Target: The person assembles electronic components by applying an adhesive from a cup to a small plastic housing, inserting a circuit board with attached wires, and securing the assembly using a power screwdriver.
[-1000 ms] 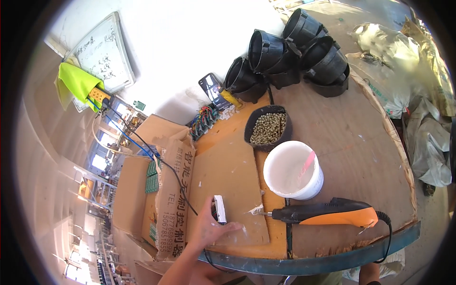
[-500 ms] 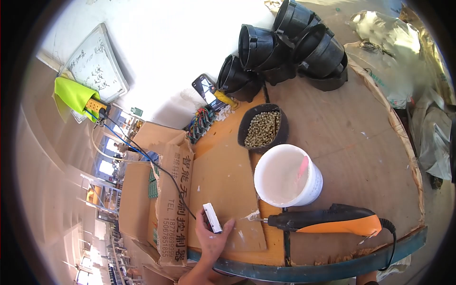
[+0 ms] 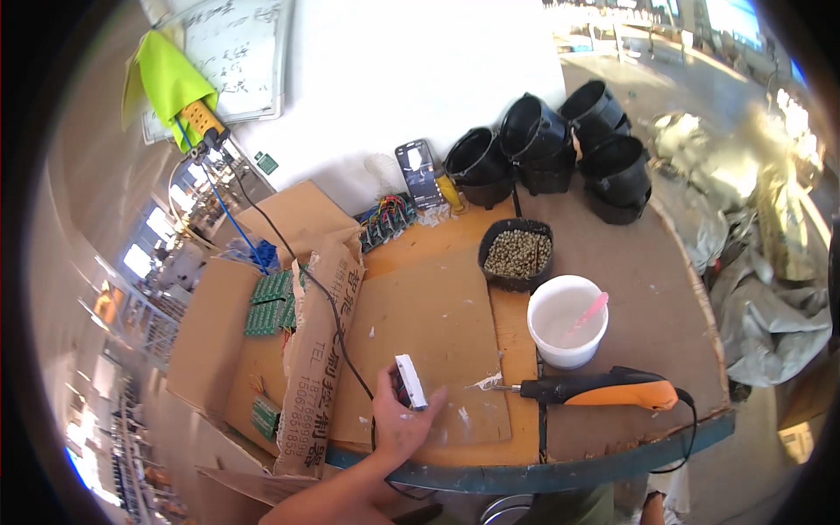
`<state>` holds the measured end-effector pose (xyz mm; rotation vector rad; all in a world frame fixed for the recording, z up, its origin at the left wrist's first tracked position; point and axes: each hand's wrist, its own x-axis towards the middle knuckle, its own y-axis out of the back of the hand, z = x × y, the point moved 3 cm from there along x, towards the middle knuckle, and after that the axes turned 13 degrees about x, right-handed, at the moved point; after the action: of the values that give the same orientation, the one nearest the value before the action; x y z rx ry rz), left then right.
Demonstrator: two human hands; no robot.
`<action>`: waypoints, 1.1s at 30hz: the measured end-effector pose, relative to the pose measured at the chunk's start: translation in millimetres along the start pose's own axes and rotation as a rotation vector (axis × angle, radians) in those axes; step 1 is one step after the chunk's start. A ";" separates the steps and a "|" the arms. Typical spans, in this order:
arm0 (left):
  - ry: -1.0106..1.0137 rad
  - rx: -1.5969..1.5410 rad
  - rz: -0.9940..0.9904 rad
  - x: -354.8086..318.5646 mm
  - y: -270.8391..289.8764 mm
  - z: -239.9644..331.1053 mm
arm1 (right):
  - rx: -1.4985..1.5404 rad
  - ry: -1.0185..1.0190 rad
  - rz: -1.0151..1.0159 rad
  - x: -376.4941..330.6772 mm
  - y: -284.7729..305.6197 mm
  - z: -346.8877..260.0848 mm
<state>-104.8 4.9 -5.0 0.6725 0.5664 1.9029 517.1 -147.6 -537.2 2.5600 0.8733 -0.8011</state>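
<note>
My left hand (image 3: 404,429) is closed around a small white rectangular block (image 3: 409,381) with a dark underside, thumb on its right side, just above the cardboard sheet (image 3: 437,306). To its right lies a corded orange-and-black power tool (image 3: 604,389) with a slim metal shaft, probably an electric screwdriver. Its tip points toward the hand, beside a white smear on the cardboard. Behind the tool stands a white tub (image 3: 567,354) with a pink stick (image 3: 591,312) leaning in it. At the lower edge, a sliver of skin seems to be my right hand (image 3: 653,509); its fingers are hidden.
An open carton (image 3: 319,350) holding green circuit boards (image 3: 271,302) stands left. A black cable (image 3: 328,302) crosses its edge. Farther back are a dark bowl of small brass-coloured parts (image 3: 516,254), wire bundles (image 3: 388,220), a phone (image 3: 420,175) and several black cups (image 3: 534,131).
My view has tilted and turned, so the whole table sits differently in the picture. My left hand still grips the white block, close to the same spot over the cardboard.
</note>
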 end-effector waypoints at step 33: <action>-0.165 -0.853 0.021 -28.6 112.4 1.9 | -0.364 1.696 -1.126 -633.2 -291.4 -362.9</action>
<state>-167.3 -65.2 63.2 0.2599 -0.3639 1.8548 63.0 -49.6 96.6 1.6754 2.5053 1.5756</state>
